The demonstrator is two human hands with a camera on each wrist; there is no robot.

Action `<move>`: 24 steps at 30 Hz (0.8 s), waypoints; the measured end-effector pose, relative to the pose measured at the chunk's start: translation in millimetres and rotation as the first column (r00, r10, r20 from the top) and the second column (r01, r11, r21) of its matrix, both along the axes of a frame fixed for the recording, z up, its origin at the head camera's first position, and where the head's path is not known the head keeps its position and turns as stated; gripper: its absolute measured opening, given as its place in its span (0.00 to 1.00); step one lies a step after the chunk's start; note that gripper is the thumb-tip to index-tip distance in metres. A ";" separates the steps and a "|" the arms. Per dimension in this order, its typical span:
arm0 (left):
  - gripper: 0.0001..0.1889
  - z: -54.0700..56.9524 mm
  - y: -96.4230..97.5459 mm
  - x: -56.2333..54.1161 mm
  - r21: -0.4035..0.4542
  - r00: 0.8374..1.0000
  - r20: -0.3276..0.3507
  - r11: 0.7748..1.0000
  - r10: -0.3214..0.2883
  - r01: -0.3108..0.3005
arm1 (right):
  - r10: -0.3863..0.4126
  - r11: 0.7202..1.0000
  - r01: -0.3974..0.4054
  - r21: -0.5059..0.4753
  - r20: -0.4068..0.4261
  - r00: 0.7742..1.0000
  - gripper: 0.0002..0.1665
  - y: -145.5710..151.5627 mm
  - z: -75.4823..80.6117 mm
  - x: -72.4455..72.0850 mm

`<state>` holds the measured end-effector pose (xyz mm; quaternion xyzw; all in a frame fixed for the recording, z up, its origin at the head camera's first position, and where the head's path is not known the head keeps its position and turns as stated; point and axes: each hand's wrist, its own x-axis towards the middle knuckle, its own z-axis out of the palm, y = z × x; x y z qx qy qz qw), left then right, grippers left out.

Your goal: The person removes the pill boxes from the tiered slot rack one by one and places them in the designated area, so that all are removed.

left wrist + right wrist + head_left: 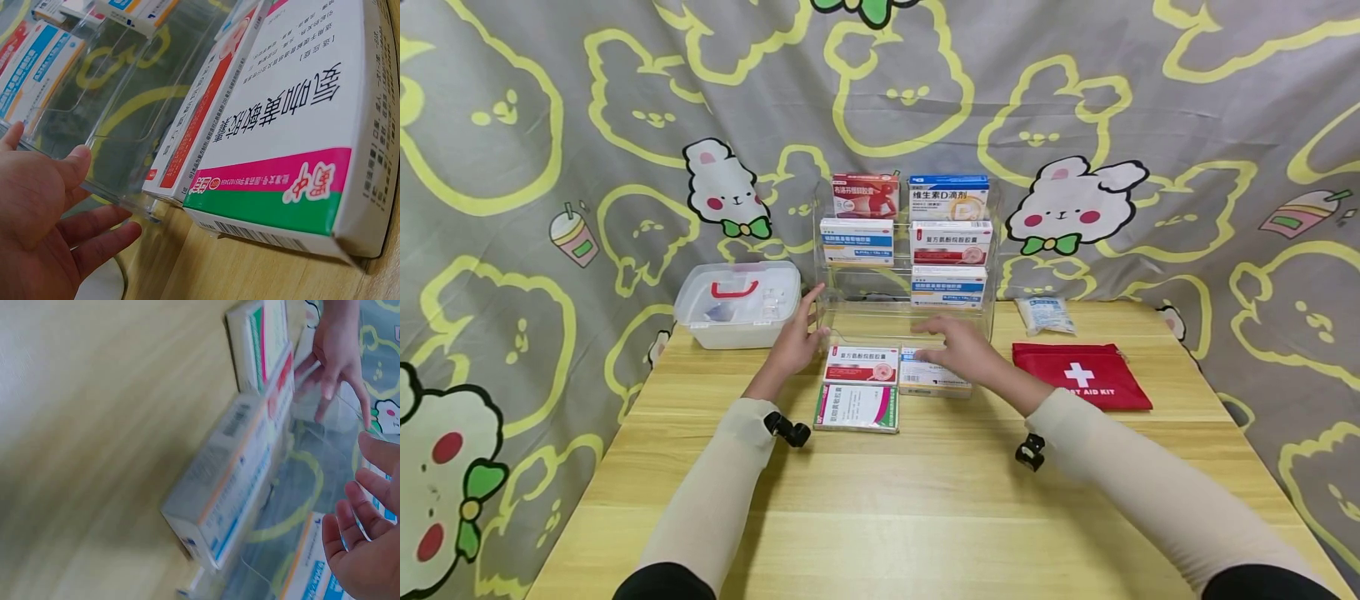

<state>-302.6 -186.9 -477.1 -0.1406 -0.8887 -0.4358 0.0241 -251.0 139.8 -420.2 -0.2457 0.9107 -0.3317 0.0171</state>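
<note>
A clear tiered rack [857, 318] holds several medicine boxes, among them a red box [865, 198] and a blue-and-white vitamin D box [948, 200] at the top. My left hand [797, 340] is at the rack's lower left side, fingers spread; contact is hard to tell. My right hand [961, 348] is above a blue-and-white box [936, 379] lying before the rack, fingers loosely bent and holding nothing. Beside that box lie a red-and-white box [861, 365] and, nearer, a green-and-magenta box [275, 125]. In the right wrist view, the right hand [369, 531] appears beside the rack.
A lidded plastic box with a red handle [737, 304] stands at the left. On the right lie a red first aid pouch [1081, 375] and a small white packet [1046, 316]. A patterned curtain [910, 92] hangs behind the wooden table [895, 517].
</note>
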 end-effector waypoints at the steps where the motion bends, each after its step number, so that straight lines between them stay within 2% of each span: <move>1: 0.45 0.0 0.2 0.0 -0.002 1.000 0.001 1.000 0.002 -0.002 | 0.000 1.000 0.000 -0.003 -0.003 1.000 0.26 1.7 3.0 -2.2; 14: 0.45 1.6 1.6 0.9 0.002 1.000 0.015 1.000 0.016 -0.016 | -0.102 0.995 0.101 -0.017 -0.061 0.993 0.27 18.2 43.6 -28.7; 18: 0.46 2.3 2.0 1.3 -0.002 1.000 0.009 1.000 0.018 -0.018 | -0.175 0.984 0.173 -0.034 -0.060 0.983 0.27 23.8 49.8 -37.8; 24: 0.46 1.9 2.3 1.0 -0.010 1.000 -0.006 1.000 0.016 -0.016 | -0.218 0.976 0.216 -0.036 -0.083 0.972 0.27 31.1 51.9 -49.0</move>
